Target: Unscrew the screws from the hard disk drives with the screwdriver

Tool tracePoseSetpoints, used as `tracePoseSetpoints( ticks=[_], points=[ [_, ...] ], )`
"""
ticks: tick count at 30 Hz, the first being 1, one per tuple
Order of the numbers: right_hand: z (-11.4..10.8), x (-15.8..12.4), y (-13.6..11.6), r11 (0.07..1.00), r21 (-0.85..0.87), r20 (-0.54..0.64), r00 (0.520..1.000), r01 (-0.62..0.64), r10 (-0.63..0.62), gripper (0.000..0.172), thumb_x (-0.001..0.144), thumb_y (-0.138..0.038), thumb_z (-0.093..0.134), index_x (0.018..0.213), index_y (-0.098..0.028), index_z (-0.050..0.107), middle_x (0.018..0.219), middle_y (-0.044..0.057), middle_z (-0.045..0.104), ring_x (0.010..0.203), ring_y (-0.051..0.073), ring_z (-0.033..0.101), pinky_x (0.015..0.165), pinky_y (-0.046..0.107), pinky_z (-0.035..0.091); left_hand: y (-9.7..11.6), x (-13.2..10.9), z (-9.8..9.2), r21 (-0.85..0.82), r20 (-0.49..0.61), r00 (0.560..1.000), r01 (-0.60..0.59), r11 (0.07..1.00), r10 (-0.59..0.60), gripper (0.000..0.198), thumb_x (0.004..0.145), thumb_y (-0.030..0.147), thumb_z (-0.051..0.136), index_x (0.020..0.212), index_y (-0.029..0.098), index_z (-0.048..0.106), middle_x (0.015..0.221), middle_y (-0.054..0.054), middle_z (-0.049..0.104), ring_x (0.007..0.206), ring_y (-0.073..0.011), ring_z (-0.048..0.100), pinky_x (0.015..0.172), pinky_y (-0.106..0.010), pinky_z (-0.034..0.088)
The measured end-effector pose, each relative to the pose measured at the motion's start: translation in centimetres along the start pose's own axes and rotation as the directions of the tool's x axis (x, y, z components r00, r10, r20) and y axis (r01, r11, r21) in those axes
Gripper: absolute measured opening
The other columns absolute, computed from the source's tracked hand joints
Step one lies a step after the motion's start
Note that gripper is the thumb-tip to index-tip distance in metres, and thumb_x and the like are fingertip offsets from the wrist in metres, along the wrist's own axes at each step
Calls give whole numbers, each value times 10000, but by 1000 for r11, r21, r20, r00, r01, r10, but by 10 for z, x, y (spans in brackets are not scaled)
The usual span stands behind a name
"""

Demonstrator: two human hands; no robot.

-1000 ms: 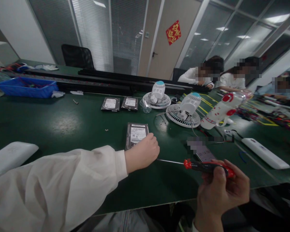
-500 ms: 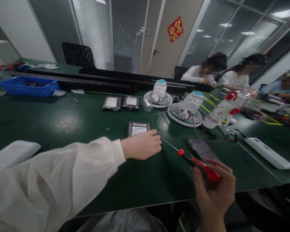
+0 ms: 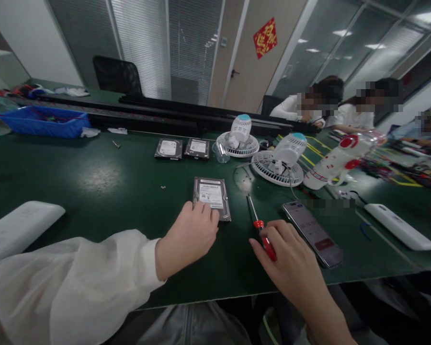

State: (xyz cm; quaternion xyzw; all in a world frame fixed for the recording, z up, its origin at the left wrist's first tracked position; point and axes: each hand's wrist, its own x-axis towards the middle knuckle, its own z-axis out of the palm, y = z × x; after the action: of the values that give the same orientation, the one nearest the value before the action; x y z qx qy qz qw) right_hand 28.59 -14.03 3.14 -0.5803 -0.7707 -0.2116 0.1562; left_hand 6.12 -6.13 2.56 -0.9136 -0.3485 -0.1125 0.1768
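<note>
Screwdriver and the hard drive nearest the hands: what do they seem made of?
Screwdriver: shaft probably polished steel, from its pale glint; handle likely glossy plastic, bright red with highlights. Hard drive: casing apparently satin metal, grey with shiny edges, though paint is possible.

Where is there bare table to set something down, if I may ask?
Beyond the left sleeve, between white object and hard drive, barring small bits; also between left hand and right hand. Crowded: right of the screwdriver: phone, fans, bottle.

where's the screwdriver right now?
Head view, right of centre: the screwdriver is between the nearest hard drive and the phone, right hand at its handle.
</note>
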Motion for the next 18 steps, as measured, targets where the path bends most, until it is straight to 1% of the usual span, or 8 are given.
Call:
tracePoseSetpoints(
  ticks=[2,3,4,6,9,11,13,18],
  points=[
    [-2,21,-8,999,-10,73,997,37,-36,247,999,-358,521,810,-201,549,821,45,615,801,221,647,680,331,483,7,-5,-2,18,-9,1000,28,999,-28,181,974,285,524,918,143,620,864,-127,646,769,-259,584,635,-376,379],
    [-1,33,-13,999,-29,153,988,39,-34,272,1009,-351,500,789,-202,556,797,44,625,803,229,668,661,331,470,9,-7,-3,26,-12,999,41,999,-41,162,969,271,530,922,146,621,871,-123,643,774,-260,582,628,-375,384],
    [0,43,-19,998,-56,252,968,29,-14,290,1019,-352,477,793,-197,571,801,51,645,814,240,691,639,330,459,10,-9,-2,36,-13,999,49,998,-49,154,966,257,533,933,143,630,884,-123,645,783,-263,585,622,-374,391],
    [5,62,-29,992,-124,455,890,35,25,311,1045,-308,397,880,-171,623,891,91,704,870,271,731,606,331,443,10,-10,0,66,-19,999,50,997,-49,179,968,229,532,1004,118,668,958,-150,672,840,-277,609,634,-379,420],
    [11,76,-40,989,-130,525,851,70,9,334,1048,-243,356,930,-149,654,911,113,739,822,275,752,562,320,432,7,-11,9,104,-47,998,41,994,-36,355,996,242,514,1245,41,669,1261,-245,672,1123,-347,632,822,-438,502],
    [13,78,-43,988,-135,544,839,78,8,309,1029,-180,366,942,-139,659,902,119,748,785,274,757,536,314,435,6,-10,15,112,-51,998,35,993,-30,448,1019,264,489,1359,2,620,1416,-277,607,1284,-385,585,988,-490,484],
    [13,77,-44,986,-151,559,829,75,23,278,996,-116,383,949,-125,657,888,131,751,765,281,760,524,312,448,6,-9,19,112,-32,999,29,993,-25,482,1032,267,469,1385,-34,601,1434,-297,594,1310,-400,587,1050,-514,467],
    [16,75,-44,983,-161,568,823,88,19,276,964,-57,379,976,-111,650,910,142,749,807,282,766,590,324,518,8,-9,23,92,-12,1000,29,995,-28,478,1034,255,472,1379,-45,610,1392,-304,624,1276,-387,631,1051,-506,496]
  ],
)
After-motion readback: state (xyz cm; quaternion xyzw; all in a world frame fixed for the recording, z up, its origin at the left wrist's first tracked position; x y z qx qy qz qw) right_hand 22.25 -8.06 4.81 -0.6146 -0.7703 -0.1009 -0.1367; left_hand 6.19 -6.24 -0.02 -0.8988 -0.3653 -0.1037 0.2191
